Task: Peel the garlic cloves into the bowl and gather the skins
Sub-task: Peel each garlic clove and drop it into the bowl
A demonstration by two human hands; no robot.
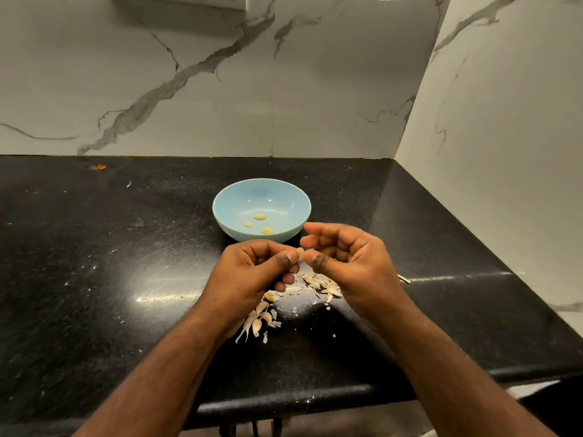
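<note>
While your left hand (258, 269) and right hand (344, 257) pinch the small garlic clove (300, 251) between closed fingertips just in front of the bowl (227, 212), grip its firm, slippery body and tear the papery skin from the tip.

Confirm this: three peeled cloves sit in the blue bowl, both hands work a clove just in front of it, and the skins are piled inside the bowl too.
Wrong on the skins: the head view shows them on the counter under the hands, not in the bowl. The rest stands.
</note>
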